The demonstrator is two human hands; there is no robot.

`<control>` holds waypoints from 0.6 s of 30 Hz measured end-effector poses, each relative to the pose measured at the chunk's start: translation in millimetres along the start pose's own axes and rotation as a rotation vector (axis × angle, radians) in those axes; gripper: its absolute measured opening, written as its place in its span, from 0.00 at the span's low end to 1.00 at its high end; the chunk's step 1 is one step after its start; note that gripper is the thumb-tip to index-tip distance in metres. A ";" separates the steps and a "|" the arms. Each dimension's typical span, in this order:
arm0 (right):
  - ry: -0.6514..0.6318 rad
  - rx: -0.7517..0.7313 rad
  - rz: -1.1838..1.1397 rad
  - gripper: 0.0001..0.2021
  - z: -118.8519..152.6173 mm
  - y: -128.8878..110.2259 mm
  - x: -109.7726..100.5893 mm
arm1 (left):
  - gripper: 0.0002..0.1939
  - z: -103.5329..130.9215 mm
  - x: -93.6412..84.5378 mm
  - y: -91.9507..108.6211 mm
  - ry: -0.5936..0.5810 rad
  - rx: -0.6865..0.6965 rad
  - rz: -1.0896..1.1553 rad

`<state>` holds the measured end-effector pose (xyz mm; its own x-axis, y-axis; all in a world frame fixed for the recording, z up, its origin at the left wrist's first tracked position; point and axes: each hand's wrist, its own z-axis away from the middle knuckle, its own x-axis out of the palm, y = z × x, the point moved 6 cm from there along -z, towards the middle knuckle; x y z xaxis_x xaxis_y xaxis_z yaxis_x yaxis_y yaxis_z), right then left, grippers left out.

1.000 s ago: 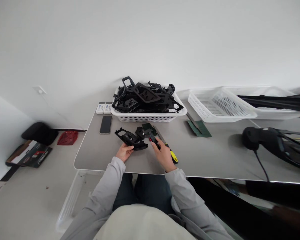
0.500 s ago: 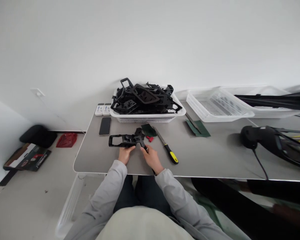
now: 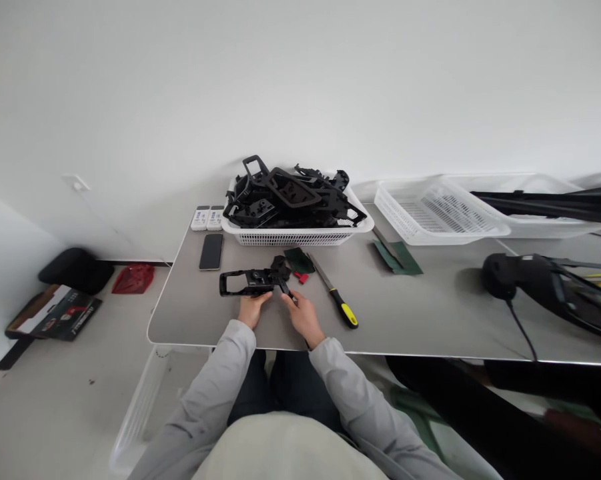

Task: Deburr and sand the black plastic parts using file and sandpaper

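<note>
My left hand (image 3: 251, 309) is closed on the lower edge of a black plastic frame part (image 3: 247, 283), held just above the grey table near its front edge. The part has a wide rectangular opening at its left end. In my right hand (image 3: 304, 315) is a slim dark tool (image 3: 285, 287) with its tip against the part's right end; its kind is too small to make out. Just beyond the part lie a dark green sheet (image 3: 299, 260) and a small red piece (image 3: 301, 277). To the right of my right hand rests a file (image 3: 343, 310) with a yellow-and-black handle.
A white basket (image 3: 300, 237) heaped with black plastic parts stands against the wall. Left of it are a phone (image 3: 211, 252) and two white boxes (image 3: 207, 219). Rightward are green sheets (image 3: 405, 259), white baskets (image 3: 420, 235) and a black corded device (image 3: 513, 275). Another person's dark-clothed limbs show lower right.
Almost nothing differs. The black plastic part appears slightly tilted compared with before, and my right hand has shifted a little on the tool.
</note>
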<state>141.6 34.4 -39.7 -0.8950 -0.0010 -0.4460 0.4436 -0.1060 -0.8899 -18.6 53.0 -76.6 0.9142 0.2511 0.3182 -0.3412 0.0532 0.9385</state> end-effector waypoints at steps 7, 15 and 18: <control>0.076 0.073 -0.238 0.29 -5.2 8.1 -4.8 | 0.14 5.4 4.8 14.8 0.005 0.035 -0.025; 0.027 0.112 -0.467 0.30 -5.5 9.2 5.1 | 0.17 -0.2 7.0 2.0 -0.076 -0.108 0.168; -0.028 0.181 -0.579 0.29 0.5 7.5 12.5 | 0.17 -1.1 6.1 0.3 -0.120 -0.107 0.129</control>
<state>133.7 33.1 -51.9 -0.9905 0.0814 0.1106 -0.1285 -0.2645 -0.9558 -13.4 55.6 -74.5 0.8785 0.1463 0.4548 -0.4730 0.1321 0.8711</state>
